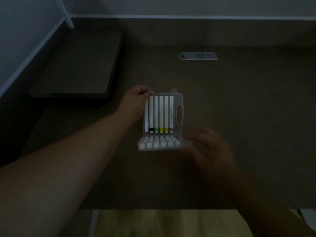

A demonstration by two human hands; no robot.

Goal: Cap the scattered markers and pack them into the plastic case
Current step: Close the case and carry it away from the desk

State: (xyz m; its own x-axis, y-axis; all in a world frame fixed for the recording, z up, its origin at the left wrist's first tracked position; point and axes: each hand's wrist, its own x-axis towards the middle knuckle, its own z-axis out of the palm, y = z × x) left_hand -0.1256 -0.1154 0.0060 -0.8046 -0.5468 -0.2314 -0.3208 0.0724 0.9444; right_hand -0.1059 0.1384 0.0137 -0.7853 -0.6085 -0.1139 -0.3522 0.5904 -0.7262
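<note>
**Six markers sat in the case, lid still open**

Six white capped markers [159,114] lay side by side in the clear plastic case [179,106] on the dark brown worktop [239,100]. Left hand [136,96] was curled, fingertips pinching the case's far-left corner. Right hand [210,147] was blurred, fingers spread at the hinged lid [159,143]; grip on it couldn't be told. Lighting was dim.

Dark brown desk [239,108] — open plastic case [180,100] of markers [161,113] lies on it.
</note>
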